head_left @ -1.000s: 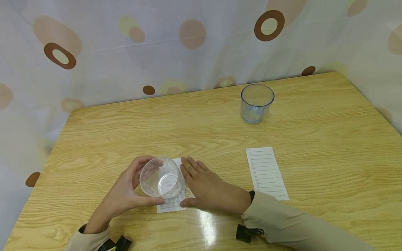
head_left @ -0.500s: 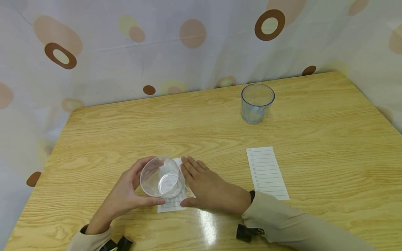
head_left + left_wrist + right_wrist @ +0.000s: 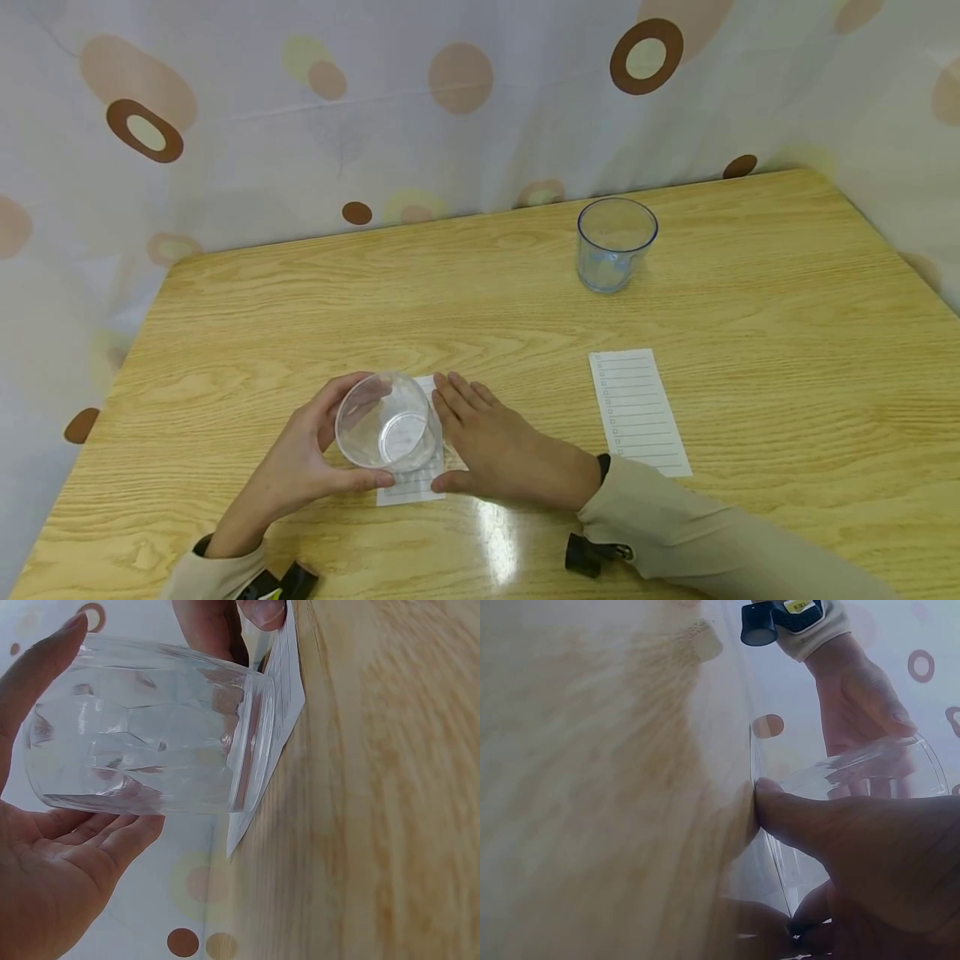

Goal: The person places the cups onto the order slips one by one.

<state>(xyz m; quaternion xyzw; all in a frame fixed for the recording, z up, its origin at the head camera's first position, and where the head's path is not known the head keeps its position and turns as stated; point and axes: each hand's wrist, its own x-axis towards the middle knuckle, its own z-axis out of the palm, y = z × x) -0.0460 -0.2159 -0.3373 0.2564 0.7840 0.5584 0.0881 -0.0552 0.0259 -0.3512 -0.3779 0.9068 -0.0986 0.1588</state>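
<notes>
Hardly anything has moved since the earlier head frames: both hands and the cup keep their places, with only a slight drift of the whole scene. Head view: lower centre, the left hand (image 3: 300, 462) grips the cup (image 3: 401, 433) over a note sheet (image 3: 408, 493); the right hand (image 3: 491, 450) lies with straight fingers at the sheet's right edge. Another sheet (image 3: 641, 412) lies right of centre, a blue-rimmed glass (image 3: 613, 250) upper right. Left wrist view: thumb and fingers clasp the cup, upper left. Right wrist view: right thumb at the sheet's edge, centre.
</notes>
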